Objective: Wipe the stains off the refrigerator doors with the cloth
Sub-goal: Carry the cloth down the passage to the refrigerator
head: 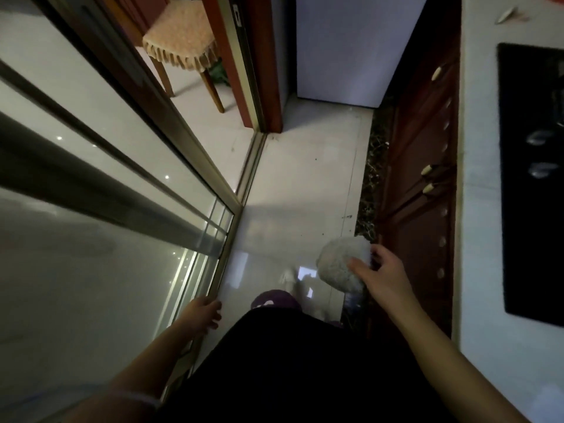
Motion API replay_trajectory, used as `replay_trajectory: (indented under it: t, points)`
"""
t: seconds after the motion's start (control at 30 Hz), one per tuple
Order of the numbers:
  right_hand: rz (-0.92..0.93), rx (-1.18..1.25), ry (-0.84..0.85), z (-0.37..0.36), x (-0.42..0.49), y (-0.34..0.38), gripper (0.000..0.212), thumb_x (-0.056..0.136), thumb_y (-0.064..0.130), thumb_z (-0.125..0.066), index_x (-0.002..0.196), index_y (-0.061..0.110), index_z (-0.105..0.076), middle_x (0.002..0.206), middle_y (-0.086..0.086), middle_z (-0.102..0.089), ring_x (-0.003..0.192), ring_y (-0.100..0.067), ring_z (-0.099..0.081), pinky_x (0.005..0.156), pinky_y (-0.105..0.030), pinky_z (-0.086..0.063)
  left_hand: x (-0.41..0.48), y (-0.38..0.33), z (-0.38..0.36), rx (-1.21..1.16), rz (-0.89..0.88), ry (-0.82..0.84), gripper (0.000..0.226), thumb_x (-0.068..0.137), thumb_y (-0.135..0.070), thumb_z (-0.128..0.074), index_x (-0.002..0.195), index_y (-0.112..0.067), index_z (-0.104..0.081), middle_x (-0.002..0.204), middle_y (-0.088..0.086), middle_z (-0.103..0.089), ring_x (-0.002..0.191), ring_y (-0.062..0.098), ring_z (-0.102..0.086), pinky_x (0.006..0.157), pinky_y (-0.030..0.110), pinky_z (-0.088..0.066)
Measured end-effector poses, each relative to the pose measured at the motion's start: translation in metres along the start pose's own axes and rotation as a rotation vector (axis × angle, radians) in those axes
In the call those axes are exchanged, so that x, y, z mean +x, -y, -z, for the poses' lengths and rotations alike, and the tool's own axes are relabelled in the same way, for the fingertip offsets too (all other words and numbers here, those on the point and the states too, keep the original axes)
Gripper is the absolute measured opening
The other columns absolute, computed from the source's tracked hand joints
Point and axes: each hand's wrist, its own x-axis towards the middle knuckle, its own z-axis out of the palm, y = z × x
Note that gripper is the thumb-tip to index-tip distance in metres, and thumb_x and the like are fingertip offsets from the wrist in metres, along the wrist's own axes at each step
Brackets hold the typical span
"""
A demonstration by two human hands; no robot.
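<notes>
My right hand (pixel 383 277) grips a bunched grey cloth (pixel 340 264) at about hip height, above the pale floor tiles and close to the red-brown cabinets. The white refrigerator (pixel 351 47) stands at the far end of the narrow kitchen, its door face plain and well ahead of both hands. My left hand (pixel 203 312) hangs low beside the sliding door frame with loosely curled fingers and holds nothing.
A glass sliding door (pixel 100 190) with a gold frame runs along the left. Red-brown cabinets (pixel 424 166) with pale handles line the right under a white counter (pixel 479 166) that carries a black hob (pixel 537 178). A cushioned wooden chair (pixel 183 41) stands beyond the doorway.
</notes>
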Motion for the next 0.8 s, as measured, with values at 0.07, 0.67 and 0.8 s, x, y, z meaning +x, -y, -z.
replay_trajectory:
  t: [0.07,0.67,0.8]
  points:
    - [0.002,-0.02,0.007,0.002,0.037,0.016,0.023,0.09,0.01,-0.075,0.105,0.021,-0.061,0.095,0.015,-0.063,0.085,0.004,-0.059,0.06,-0.011,-0.053,0.018,-0.026,0.004,-0.012,0.016,0.003,0.018,0.1,-0.015,-0.049,0.086,-0.009,-0.059,0.068,0.006,-0.059,0.045,0.015,-0.052,0.05,0.021,-0.033]
    - [-0.078,0.08,-0.19,0.038,0.34,0.181,0.027,0.089,0.012,-0.077,0.113,0.019,-0.065,0.1,0.009,-0.068,0.09,-0.003,-0.065,0.068,-0.013,-0.053,0.187,-0.426,0.07,0.239,-0.251,0.09,0.019,0.095,-0.008,-0.055,0.077,-0.007,-0.061,0.062,0.005,-0.064,0.047,0.016,-0.057,0.046,0.022,-0.044]
    - [-0.094,0.038,-0.174,0.053,0.418,0.208,0.031,0.088,0.014,-0.078,0.117,0.015,-0.067,0.101,0.007,-0.069,0.092,-0.005,-0.066,0.078,-0.026,-0.053,0.22,-0.488,0.082,0.229,-0.201,0.077,0.017,0.096,-0.015,-0.057,0.081,-0.009,-0.062,0.066,0.004,-0.067,0.052,0.018,-0.06,0.047,0.022,-0.041]
